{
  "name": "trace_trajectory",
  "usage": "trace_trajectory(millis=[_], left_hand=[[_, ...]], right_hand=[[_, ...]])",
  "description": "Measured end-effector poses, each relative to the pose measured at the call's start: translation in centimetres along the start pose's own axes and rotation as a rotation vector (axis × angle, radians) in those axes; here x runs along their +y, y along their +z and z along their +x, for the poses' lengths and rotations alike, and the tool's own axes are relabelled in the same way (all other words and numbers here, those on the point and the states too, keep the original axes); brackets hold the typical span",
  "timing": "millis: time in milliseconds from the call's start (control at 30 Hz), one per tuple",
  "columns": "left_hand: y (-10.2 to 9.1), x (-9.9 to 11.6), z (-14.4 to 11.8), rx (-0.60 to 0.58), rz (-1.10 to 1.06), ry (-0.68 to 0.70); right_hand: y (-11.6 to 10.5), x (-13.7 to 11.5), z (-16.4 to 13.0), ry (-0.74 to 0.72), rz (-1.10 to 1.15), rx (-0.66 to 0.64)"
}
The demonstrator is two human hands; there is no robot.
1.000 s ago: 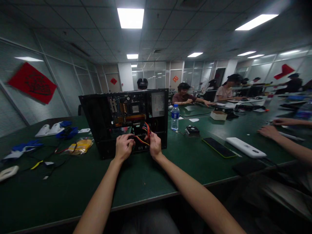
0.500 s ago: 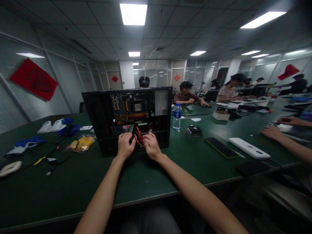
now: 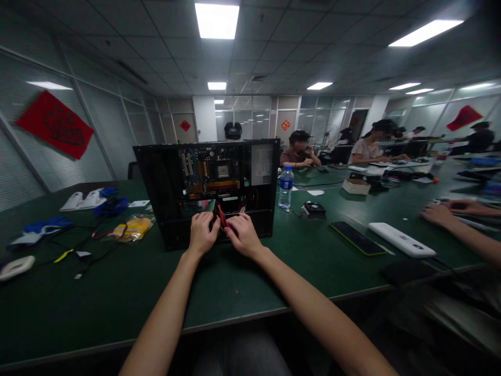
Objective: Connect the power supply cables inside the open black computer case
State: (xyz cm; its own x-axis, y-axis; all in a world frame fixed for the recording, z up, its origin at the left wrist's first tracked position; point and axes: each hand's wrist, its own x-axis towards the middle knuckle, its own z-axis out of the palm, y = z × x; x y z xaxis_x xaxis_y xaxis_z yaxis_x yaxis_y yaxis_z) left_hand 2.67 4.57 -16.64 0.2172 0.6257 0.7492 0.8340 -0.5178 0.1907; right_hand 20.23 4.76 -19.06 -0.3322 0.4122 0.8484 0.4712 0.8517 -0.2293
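An open black computer case (image 3: 151, 177) stands upright on the green table in front of me. Inside it are a motherboard (image 3: 211, 169) and, at the upper right, a power supply (image 3: 262, 164) with a pale label. At the case's lower front, a bundle of red, black and yellow power cables (image 3: 221, 215) runs between my hands. My left hand (image 3: 202, 231) is closed on the bundle from the left. From the right, my right hand (image 3: 243, 233) pinches the same cables. The cable ends are hidden by my fingers.
Right of the case stand a water bottle (image 3: 286, 188) and a CPU fan (image 3: 313, 210). Farther right lie a phone (image 3: 357, 238) and a white power bank (image 3: 401, 239), near another person's hands (image 3: 442, 213). A yellow packet (image 3: 134, 228), loose cables and gloves (image 3: 88, 199) lie left.
My right hand has shifted slightly, and the cables between my hands now bunch closer together. A person across the table has raised one hand toward the head.
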Motion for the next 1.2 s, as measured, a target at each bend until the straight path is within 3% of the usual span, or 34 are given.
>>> trace_trajectory(millis=[533,867,1067,1200], left_hand=[[0.0,0.1,-0.1,-0.008,-0.001,-0.006],[-0.1,0.3,-0.1,-0.003,-0.028,0.003],[0.2,0.1,-0.1,0.026,-0.032,-0.037],[0.2,0.0,-0.2,0.029,-0.055,-0.033]], right_hand=[[0.0,-0.3,-0.1,-0.011,0.017,0.022],[0.7,-0.4,-0.6,-0.002,0.162,0.057],[1.0,-1.2,-0.5,0.034,0.310,0.198],[1.3,-1.6,-0.5,0.075,0.364,0.194]])
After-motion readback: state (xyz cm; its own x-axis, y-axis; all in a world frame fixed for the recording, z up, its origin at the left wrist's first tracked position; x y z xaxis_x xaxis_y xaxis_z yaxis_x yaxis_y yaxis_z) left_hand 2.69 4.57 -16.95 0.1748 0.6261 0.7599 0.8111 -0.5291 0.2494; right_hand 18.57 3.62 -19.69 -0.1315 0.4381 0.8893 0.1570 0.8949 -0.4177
